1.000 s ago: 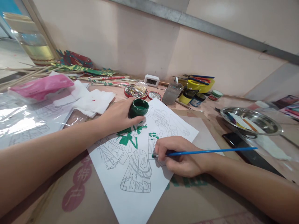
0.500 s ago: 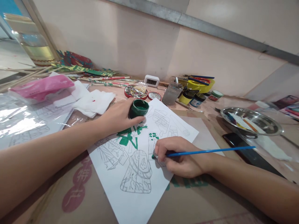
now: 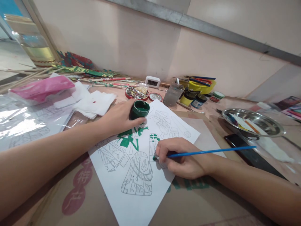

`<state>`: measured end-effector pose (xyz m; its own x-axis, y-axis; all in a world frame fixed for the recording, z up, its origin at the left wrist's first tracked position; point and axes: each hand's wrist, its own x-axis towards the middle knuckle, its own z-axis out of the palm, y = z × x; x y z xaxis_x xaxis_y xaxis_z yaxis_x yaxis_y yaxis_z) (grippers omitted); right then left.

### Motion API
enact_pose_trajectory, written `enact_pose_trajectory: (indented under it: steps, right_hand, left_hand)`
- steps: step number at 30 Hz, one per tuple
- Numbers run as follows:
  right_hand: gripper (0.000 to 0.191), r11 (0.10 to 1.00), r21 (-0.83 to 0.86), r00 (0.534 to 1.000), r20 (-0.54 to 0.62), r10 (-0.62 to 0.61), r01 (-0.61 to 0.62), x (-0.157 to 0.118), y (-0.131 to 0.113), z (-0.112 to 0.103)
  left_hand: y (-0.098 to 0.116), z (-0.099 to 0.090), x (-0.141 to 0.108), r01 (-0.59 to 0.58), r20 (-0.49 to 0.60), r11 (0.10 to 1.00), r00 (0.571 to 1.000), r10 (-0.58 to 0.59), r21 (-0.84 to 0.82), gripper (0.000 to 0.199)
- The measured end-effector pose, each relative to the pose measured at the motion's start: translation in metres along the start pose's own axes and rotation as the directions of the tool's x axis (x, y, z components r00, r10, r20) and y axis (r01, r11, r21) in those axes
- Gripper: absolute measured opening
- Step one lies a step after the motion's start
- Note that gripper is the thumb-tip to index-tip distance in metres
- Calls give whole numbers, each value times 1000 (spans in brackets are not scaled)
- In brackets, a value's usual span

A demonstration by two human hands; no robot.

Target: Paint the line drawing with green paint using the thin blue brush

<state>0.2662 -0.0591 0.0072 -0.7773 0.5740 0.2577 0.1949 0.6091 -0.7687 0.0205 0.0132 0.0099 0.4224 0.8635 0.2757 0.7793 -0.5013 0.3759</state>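
My left hand [image 3: 119, 116] is wrapped round a small open jar of dark green paint [image 3: 141, 108], which stands over the upper edge of a white sheet [image 3: 138, 208]. Line drawings cover the sheet, some partly filled with green. In my right hand [image 3: 182, 158] is a paintbrush [image 3: 216, 151] with a thin blue handle, pinched near its bristles and pointing back over my wrist. Its green-loaded tip touches a narrow outlined shape near the middle of the sheet. My right hand rests on the paper and hides part of the drawing beside it.
Cardboard [image 3: 192, 207] lies under the sheet. Behind stand a white digital clock [image 3: 152, 82], a cup of cloudy water [image 3: 173, 94], bead lids and paint jars. At right are a metal bowl [image 3: 270, 125] and a black phone-like slab [image 3: 254, 160]; at left, tissues [image 3: 96, 103] and a pink packet [image 3: 43, 88].
The blue handle's far end has dipped very slightly upward in view, with the tip at nearly the same spot. My left hand and the jar have not moved.
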Motion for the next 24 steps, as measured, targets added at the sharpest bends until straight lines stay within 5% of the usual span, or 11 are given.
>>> enact_pose_trajectory:
  steps: [24]
  right_hand:
    - [23, 996, 70, 998, -25, 61, -59, -1, 3, -2]
  left_hand:
    - [-2, 2, 0, -23, -15, 1000, 1000, 23, -12, 59]
